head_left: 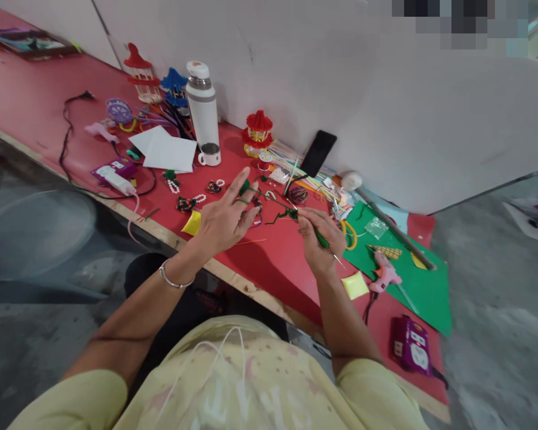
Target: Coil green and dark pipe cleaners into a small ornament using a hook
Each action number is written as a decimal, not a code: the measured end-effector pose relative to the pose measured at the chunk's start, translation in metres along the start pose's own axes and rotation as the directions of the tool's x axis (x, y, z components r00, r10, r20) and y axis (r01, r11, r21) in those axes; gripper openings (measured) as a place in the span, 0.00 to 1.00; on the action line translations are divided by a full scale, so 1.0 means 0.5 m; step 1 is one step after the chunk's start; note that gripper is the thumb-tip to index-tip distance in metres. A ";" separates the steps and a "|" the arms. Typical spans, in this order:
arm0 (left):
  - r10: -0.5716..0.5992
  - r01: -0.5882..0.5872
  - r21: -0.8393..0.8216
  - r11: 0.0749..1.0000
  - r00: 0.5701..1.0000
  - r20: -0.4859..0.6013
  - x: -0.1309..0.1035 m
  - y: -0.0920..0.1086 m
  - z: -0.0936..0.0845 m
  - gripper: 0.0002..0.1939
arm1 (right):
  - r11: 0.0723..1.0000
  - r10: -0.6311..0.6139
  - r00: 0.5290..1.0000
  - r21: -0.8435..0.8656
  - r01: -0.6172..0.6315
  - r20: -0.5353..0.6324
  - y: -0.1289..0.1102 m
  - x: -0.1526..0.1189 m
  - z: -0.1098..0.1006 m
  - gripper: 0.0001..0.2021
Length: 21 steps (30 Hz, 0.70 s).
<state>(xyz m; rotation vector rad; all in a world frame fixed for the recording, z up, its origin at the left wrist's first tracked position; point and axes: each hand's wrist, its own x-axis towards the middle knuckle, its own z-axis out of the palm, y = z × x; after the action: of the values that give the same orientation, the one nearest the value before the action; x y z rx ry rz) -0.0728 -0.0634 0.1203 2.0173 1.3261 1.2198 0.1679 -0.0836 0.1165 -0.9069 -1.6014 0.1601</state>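
Green yarn (270, 197) runs from the fingers of my left hand (224, 218) toward the hook. My left hand has its fingers stretched apart, with the yarn looped over them. A dark green bundle (244, 187) shows beside those fingers. In my right hand (325, 239) is a crochet hook (321, 238) with a green handle, its metal tip pointing toward my left hand. A small dark green crocheted piece (291, 213) is at the hook's tip, partly covered by my right fingers. A multicoloured yarn ball (298, 194) lies just behind.
A white flask (202, 113) and its cup (210, 155) stand at the back. Beaded crochet pieces (186, 204) lie left of my hands. Rightward are a green sheet (403, 269), a pink glue gun (384, 272) and a purple power box (412, 346). A phone (319, 153) leans against the wall.
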 end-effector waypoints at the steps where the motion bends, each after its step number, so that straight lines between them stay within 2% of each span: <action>1: -0.016 0.016 0.043 0.999 1.000 -0.007 0.001 0.001 0.010 0.37 | 1.000 -0.006 1.000 0.006 0.006 0.009 -0.002 -0.001 0.000 0.07; 2: -0.045 0.045 -0.001 0.999 0.999 -0.001 0.002 0.005 0.020 0.40 | 1.000 -0.008 0.999 0.013 0.008 0.033 -0.003 -0.002 0.001 0.07; 4: -0.126 0.136 -0.292 0.947 0.991 0.055 0.008 0.019 0.039 0.41 | 1.000 -0.012 0.995 0.015 0.011 0.102 -0.006 -0.008 0.004 0.08; 6: -0.235 0.307 -0.607 0.733 0.952 0.198 0.015 0.037 0.055 0.42 | 1.000 -0.028 0.987 -0.005 0.029 0.160 -0.008 -0.013 0.007 0.09; 7: -0.274 0.376 -0.695 0.613 0.926 0.259 0.019 0.046 0.061 0.46 | 0.999 -0.041 0.984 -0.016 0.044 0.172 -0.008 -0.014 0.008 0.09; 8: -0.308 0.403 -0.740 0.539 0.911 0.273 0.022 0.053 0.065 0.53 | 0.998 -0.054 0.984 -0.023 0.059 0.172 -0.009 -0.015 0.009 0.09; 9: -0.331 0.416 -0.768 0.487 0.902 0.278 0.024 0.058 0.068 0.58 | 0.997 -0.063 0.984 -0.027 0.069 0.168 -0.010 -0.015 0.010 0.08; 11: -0.357 0.415 -0.790 0.451 0.895 0.266 0.026 0.062 0.070 0.64 | 0.997 -0.070 0.985 -0.023 0.075 0.155 -0.010 -0.015 0.012 0.08; 15: -0.360 0.422 -0.798 0.429 0.891 0.278 0.020 0.061 0.065 0.65 | 1.000 -0.022 0.992 0.025 0.019 0.123 0.003 -0.025 0.015 0.08; 17: -0.378 0.464 -0.801 0.379 0.867 0.324 0.017 0.061 0.064 0.66 | 0.996 0.026 0.995 0.081 -0.035 0.099 0.018 -0.032 0.017 0.09; 19: -0.395 0.516 -0.793 0.323 0.835 0.383 0.015 0.061 0.063 0.66 | 0.983 0.066 0.989 0.164 -0.087 0.129 0.033 -0.036 0.019 0.09; 21: -0.408 0.506 -0.785 0.359 0.841 0.355 0.014 0.060 0.064 0.65 | 0.960 0.098 0.976 0.241 -0.144 0.194 0.042 -0.035 0.021 0.09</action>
<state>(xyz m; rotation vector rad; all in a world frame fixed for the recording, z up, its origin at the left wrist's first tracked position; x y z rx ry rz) -0.0293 -0.0673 0.1286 0.8538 0.8251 1.1260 0.1676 -0.0764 0.0880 -0.8081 -1.6455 0.5353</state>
